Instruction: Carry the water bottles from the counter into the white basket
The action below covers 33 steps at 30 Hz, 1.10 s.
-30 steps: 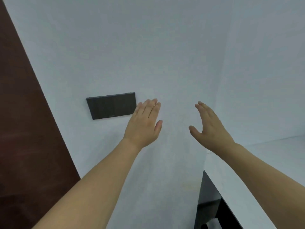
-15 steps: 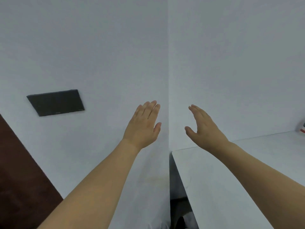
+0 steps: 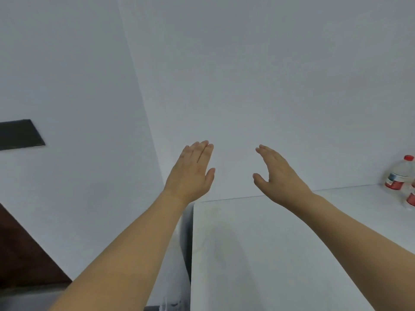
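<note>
A clear water bottle (image 3: 399, 173) with a red cap and red label stands on the white counter (image 3: 269, 254) at the far right, against the wall. A second bottle (image 3: 411, 196) is cut off by the right edge just in front of it. My left hand (image 3: 192, 173) is raised with straight fingers near the counter's left corner and holds nothing. My right hand (image 3: 277, 173) is raised over the counter, fingers straight, empty, well left of the bottles. The white basket is not in view.
White walls meet in a corner behind the counter. A dark panel (image 3: 19, 134) is set in the left wall. A dark brown door or panel (image 3: 24, 257) fills the lower left. A narrow dark gap runs beside the counter's left edge.
The view has swung to the right: the dark wall panel slid left, more counter came into sight and the bottles appeared at the right edge. Both hands stay raised and empty.
</note>
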### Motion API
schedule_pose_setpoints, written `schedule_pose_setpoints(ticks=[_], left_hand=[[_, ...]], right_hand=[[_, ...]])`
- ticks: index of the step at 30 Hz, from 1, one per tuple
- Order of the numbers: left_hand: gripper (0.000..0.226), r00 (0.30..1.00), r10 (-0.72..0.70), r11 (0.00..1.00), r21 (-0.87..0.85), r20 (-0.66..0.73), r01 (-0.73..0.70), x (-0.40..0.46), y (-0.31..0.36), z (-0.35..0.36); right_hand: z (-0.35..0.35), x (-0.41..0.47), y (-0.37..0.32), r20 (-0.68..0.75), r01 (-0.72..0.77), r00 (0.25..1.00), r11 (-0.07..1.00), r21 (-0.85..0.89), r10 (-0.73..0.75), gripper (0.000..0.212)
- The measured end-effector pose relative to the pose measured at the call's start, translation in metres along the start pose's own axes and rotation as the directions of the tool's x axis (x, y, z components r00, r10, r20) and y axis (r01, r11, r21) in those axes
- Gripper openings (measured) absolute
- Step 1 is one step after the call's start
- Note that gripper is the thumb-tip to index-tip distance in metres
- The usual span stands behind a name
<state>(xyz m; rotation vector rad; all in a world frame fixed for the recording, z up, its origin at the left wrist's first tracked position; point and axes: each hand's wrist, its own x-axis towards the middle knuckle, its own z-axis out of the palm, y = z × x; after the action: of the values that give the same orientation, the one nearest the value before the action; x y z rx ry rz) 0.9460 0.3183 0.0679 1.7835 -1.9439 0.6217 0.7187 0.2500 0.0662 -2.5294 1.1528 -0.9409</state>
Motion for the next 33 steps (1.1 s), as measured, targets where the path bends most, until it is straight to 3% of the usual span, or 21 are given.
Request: schedule_pose_setpoints(ticks=[11,18,26,33], left_hand=[[0.057,1.0,-0.026,1.0,-0.017,0.014,0.026,0.06,0.123,0.055],[0.058,0.999,-0.005,1.0,-0.031,0.042,0.006,0.119,0.241,0.099],[0.058,0.991,-0.091,0.995,-0.03,0.095,0.094,0.17,0.39,0.14],[0.058,0.988,-0.093,0.995,-0.03,0.125,0.098,0.209,0.463,0.172]], right_hand=[[-0.069,-0.014,0.121,0.036,-0.027,0.999,1.0,0.005,0.027,0.063],[-0.133,-0.035,0.244,0.055,-0.087,0.995,0.996,0.017,0.086,0.064],[-0.215,-0.059,0.388,0.136,-0.059,0.989,0.998,0.022,0.055,0.064],[-0.252,-0.063,0.463,0.149,-0.048,0.988,0.999,0.002,0.047,0.063]])
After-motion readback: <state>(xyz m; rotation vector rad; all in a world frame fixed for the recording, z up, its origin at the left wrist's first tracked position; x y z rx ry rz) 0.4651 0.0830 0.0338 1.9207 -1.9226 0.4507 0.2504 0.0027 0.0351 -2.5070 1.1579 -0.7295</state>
